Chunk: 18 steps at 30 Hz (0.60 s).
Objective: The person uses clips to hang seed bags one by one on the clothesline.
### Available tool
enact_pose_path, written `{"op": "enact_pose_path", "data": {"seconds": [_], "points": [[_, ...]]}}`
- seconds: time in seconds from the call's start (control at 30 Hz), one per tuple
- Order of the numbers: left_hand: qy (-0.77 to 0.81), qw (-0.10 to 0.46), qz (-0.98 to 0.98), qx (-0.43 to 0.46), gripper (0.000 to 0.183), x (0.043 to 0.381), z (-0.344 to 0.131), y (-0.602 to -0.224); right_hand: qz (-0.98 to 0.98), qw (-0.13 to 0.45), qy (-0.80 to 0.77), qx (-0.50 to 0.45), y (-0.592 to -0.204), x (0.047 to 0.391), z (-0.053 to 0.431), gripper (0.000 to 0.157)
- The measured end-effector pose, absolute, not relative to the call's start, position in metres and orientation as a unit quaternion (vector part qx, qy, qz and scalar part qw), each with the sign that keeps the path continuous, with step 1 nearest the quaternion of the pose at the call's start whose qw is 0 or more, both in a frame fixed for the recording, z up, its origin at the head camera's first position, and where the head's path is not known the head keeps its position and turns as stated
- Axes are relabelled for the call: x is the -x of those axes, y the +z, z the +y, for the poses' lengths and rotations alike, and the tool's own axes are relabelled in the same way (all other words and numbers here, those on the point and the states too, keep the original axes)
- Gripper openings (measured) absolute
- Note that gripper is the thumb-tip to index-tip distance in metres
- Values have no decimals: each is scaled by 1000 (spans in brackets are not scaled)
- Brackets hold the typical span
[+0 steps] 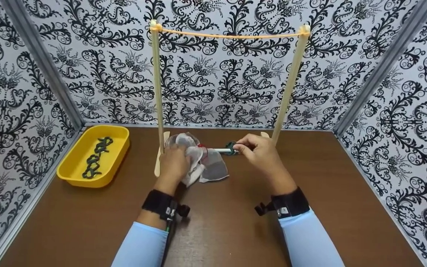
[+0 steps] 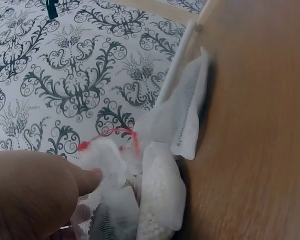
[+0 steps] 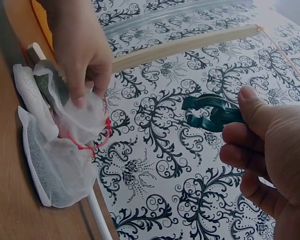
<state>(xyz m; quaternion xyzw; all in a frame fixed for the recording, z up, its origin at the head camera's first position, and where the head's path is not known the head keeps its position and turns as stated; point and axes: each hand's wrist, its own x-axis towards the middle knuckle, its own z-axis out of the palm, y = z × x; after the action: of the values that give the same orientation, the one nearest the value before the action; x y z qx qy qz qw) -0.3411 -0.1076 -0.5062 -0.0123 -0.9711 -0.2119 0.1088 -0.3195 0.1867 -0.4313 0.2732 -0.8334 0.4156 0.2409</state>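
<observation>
Green clip (image 3: 206,111): sat at the fingertips of the right grip (image 1: 263,152), its mouth facing the left grip (image 1: 174,162) and apart from the mesh.
Right grip: pinched the clip's tail between thumb and forefinger, the other fingers curled below.
Left grip: pinched a gathered bit of white mesh between thumb and fingers.
White mesh pouches (image 1: 213,168): lay bunched on the desk (image 1: 213,230), under and just right of the left grip; their exact count could not be told.
Red drawstring (image 3: 109,131): looped loosely just beside the left grip's fingertips.
Progress: by the look of things, one clip was out and in hand and some mesh was gathered up; the clip did not yet bite on anything, the pouches were all down at desk level, and nothing hung from the cord.
Pouch contents: one pouch bulged with pale, grain-like lumps; something dark greenish showed through another, too veiled to name.
Yellow tray (image 1: 119,163): stood well left of the left grip, holding several dark green clips (image 1: 93,159) in a row, unused.
White rod (image 1: 219,150): ran between the two grips, partly behind the pouches.
Orange cord (image 1: 228,36): stretched high beyond both grips, tied between two wooden posts (image 1: 157,85).
</observation>
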Motion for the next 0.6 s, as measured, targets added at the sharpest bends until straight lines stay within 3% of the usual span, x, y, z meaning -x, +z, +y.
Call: {"op": "enact_pose_path", "data": {"seconds": [0.33, 0.6], "points": [[-336, 197, -920, 44, 18, 337, -115, -488, -837, 238, 417, -262, -431, 322, 188, 12], [-401, 180, -898, 6, 18, 324, -119, -450, -834, 241, 421, -262, -430, 323, 189, 13]]}}
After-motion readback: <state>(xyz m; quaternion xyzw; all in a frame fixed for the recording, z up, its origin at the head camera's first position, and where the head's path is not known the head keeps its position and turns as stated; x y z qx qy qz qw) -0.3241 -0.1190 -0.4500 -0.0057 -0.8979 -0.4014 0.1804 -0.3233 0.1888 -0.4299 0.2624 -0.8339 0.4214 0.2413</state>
